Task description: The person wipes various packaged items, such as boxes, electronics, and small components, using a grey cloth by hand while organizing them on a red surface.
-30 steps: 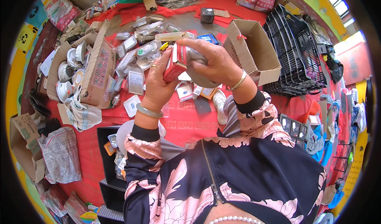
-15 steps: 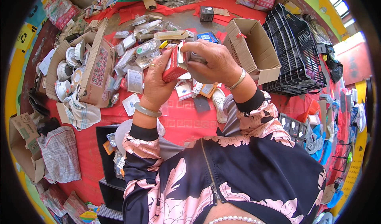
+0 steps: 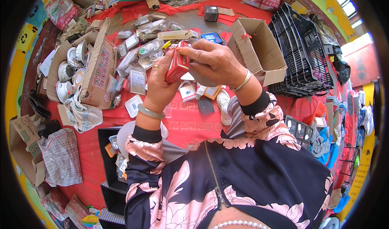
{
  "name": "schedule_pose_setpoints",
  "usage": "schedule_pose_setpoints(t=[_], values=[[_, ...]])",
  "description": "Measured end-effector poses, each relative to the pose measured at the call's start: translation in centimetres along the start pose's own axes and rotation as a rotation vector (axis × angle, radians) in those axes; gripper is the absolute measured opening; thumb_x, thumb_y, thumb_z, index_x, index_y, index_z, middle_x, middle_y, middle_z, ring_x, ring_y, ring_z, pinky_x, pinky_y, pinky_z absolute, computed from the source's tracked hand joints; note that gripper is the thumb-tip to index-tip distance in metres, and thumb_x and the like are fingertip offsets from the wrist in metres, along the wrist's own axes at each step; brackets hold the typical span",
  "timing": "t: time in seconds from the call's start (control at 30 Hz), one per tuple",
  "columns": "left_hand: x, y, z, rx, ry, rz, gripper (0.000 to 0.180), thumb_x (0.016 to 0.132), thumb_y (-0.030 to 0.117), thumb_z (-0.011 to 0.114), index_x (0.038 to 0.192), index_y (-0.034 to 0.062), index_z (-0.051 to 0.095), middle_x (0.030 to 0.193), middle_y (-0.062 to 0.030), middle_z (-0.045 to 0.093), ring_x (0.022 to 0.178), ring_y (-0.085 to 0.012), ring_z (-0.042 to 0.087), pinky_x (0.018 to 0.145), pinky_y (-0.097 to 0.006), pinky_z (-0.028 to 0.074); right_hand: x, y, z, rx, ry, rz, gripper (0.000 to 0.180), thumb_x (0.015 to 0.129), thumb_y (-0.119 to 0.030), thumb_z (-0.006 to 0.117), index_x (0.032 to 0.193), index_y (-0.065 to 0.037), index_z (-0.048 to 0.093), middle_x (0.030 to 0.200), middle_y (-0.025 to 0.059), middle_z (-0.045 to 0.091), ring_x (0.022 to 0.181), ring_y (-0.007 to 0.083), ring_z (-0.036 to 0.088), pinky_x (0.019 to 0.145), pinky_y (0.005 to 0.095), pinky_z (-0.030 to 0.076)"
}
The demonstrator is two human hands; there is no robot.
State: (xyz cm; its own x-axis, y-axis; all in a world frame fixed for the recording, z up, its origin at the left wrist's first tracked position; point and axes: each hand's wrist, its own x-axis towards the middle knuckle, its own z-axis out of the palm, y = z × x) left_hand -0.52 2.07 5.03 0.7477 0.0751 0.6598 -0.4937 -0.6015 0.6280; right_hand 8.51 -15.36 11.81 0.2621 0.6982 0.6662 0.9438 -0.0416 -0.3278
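Raised slightly and turned since a second ago: small red cardboard box, then held lower against the left palm, now tipped on edge with its narrow end up; both hands drawn a little closer together.

Head view: left hand curled round the lower half of the box, thumb and fingers pressed against its sides; right hand arched over the top, fingertips pinching the upper end flap; held in the air above the red cloth-covered table, well clear of everything lying on it; judged to be in the middle of working the end flap, opening or closing not certain; next move likely needing a steady left-hand hold while the right fingertips lift or tuck that flap without crushing the thin card.

Look of the box: slim, rectangular, glossy red with pale print on its face, corners intact, top end partly hidden by the fingers; contents not visible.

Around it: open brown cardboard carton just right of the hands; stack of black plastic crates further right; long brown carton holding white round fittings at the left; scatter of small packets and blister packs beyond the hands; white shoe on the cloth below the right wrist.
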Motion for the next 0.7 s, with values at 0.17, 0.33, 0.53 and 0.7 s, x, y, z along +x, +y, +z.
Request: schedule_pose_setpoints(t=[0.17, 0.33, 0.53, 0.7], values=[[0.2, -0.1, -0.1, -0.024, 0.015, 0.027, 0.064, 0.072, -0.007, 0.061, 0.132, 0.0013, 0.042, 0.123, -0.0159, 0.053, 0.11, -0.0254, 0.054, 0.09, -0.032, 0.044, 0.2, -0.6, 0.5, -0.067, 0.048, 0.055, 0.051, 0.074, -0.01, 0.061, 0.124, -0.014, 0.053, 0.09, 0.0113, 0.059, 0.074, 0.0289, 0.061, 0.062, 0.0349, 0.051], [0.4, 0.3, 0.0, -0.045, 0.038, 0.035, 0.063, 0.073, -0.008, 0.061, 0.133, 0.0014, 0.041, 0.125, -0.0162, 0.052, 0.111, -0.0243, 0.054, 0.091, -0.032, 0.044, 0.4, -0.5, 1.5, -0.128, 0.166, 0.049, 0.049, 0.072, -0.01, 0.06, 0.12, -0.008, 0.053, 0.09, 0.0111, 0.059, 0.074, 0.0288, 0.061, 0.062, 0.0349, 0.051], [-0.4, -0.2, 0.5, -0.096, 0.027, -0.021, 0.065, 0.071, -0.009, 0.062, 0.131, 0.0026, 0.043, 0.125, -0.0149, 0.052, 0.112, -0.0242, 0.053, 0.092, -0.031, 0.043, 0.3, -0.8, 1.4, -0.174, 0.099, 0.098, 0.046, 0.068, -0.01, 0.062, 0.114, -0.007, 0.055, 0.088, 0.0097, 0.059, 0.074, 0.0286, 0.061, 0.061, 0.0346, 0.051], [-0.2, 0.3, 0.2, 0.091, 0.079, 0.068, 0.065, 0.069, -0.007, 0.065, 0.13, 0.0032, 0.045, 0.123, -0.0157, 0.053, 0.109, -0.0273, 0.054, 0.091, -0.034, 0.044, 0.5, -1.2, 1.4, -0.163, 0.14, 0.095, 0.047, 0.065, -0.01, 0.063, 0.112, -0.007, 0.056, 0.085, 0.0093, 0.059, 0.072, 0.0282, 0.061, 0.06, 0.0352, 0.051]])
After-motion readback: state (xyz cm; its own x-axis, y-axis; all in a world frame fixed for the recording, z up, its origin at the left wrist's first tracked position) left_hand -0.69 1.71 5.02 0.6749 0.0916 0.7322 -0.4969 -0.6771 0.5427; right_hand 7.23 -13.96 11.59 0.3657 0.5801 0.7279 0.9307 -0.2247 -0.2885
